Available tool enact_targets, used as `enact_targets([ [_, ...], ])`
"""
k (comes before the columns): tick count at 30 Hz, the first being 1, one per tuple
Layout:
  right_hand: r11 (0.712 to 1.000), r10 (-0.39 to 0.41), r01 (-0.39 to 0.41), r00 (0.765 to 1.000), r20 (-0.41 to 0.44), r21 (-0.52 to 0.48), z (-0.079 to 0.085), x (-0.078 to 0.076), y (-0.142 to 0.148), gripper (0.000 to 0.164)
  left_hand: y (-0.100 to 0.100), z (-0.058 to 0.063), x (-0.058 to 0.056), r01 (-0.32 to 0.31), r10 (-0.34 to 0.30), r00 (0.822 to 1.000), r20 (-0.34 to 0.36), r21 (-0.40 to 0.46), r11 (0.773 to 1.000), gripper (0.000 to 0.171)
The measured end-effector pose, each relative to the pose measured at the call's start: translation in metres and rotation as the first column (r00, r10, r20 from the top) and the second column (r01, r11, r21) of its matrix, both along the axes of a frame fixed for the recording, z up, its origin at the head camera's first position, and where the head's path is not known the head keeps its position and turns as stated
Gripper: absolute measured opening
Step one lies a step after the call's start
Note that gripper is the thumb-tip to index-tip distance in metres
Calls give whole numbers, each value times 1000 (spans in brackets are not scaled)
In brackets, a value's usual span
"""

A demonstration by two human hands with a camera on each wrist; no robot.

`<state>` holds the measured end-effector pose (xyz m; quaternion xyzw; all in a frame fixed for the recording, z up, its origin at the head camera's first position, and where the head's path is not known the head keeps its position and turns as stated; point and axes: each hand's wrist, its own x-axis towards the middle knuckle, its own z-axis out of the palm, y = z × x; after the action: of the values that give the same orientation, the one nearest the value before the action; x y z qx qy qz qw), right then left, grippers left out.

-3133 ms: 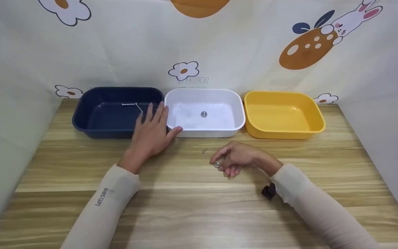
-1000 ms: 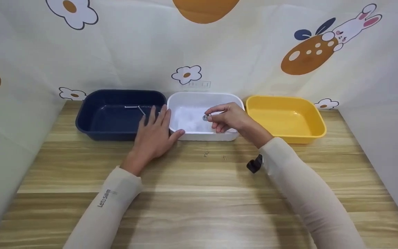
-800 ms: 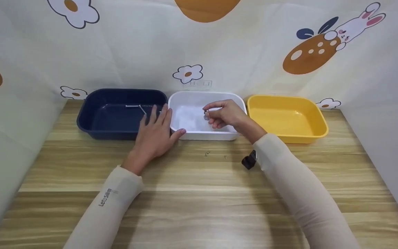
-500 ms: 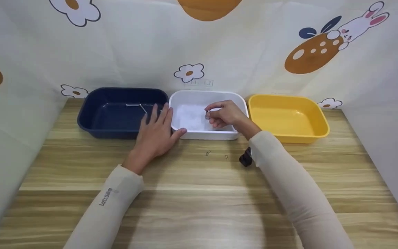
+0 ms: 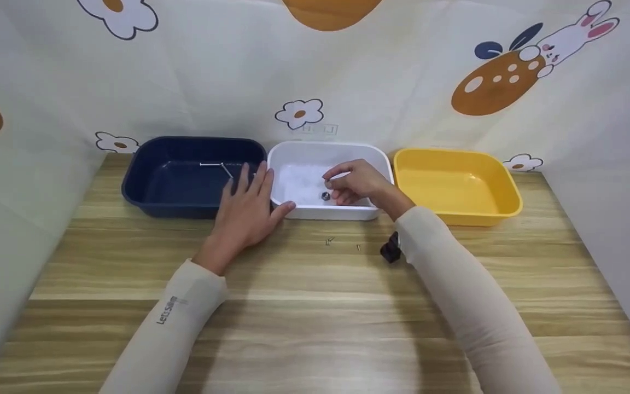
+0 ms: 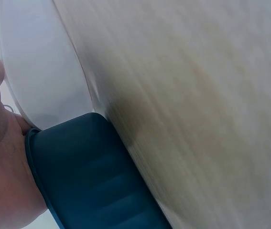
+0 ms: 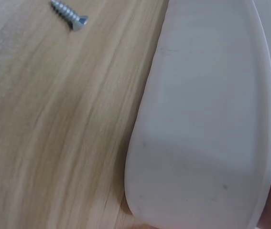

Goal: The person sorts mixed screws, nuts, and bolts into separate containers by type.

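My left hand (image 5: 246, 205) lies with straight fingers over the adjoining rims of the navy bin (image 5: 153, 209) and the white bin (image 5: 326, 213). In the left wrist view, the hand (image 6: 4, 157) touches both bins' edges. My right hand (image 5: 361, 183) is inside the white bin, thumb and index fingertips slightly apart. Just below those fingertips, a metal nut (image 5: 325, 196) sits apart on the bin floor. Something small shows between the fingertips, too small to make out. The right wrist view has the white bin's wall (image 7: 202, 109) hiding most of the hand.
Small screws (image 5: 330, 241) lie on the wooden table before the white bin, with another screw (image 5: 358, 247) to their right. Long metal screws or nails (image 5: 211, 164) lie in the navy bin. A yellow bin (image 5: 457, 215) stands at the right. A patterned cloth (image 5: 211, 71) hangs behind.
My right hand has carried a nut from the table into the white bin and let it go; the nut now sits below the fingertips. The left hand stays on the rims.
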<state>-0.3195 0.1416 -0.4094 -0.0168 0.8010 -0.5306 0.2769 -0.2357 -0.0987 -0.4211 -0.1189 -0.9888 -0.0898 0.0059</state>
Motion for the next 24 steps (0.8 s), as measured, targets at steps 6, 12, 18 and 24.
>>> enact_targets([
  [6, 1000, -25, 25, 1000, 11, -3, 3, -1, 3, 26, 0, 1, -1, 9, -9, 1000, -11, 5, 1000, 91],
  [12, 999, -38, 38, 999, -6, -37, 7, 0, 4, 27, -2, 1, 0, 4, -4, 1000, -28, 13, 1000, 89],
  [18, 994, -48, 45, 998, -28, -98, 15, -1, 10, 30, -2, 2, 0, 5, -5, 1000, -20, 10, 1000, 93],
  [24, 992, -65, 56, 995, -78, -112, 30, 3, 22, 30, -2, 3, 0, 11, -10, 1000, -2, 24, 1000, 90],
])
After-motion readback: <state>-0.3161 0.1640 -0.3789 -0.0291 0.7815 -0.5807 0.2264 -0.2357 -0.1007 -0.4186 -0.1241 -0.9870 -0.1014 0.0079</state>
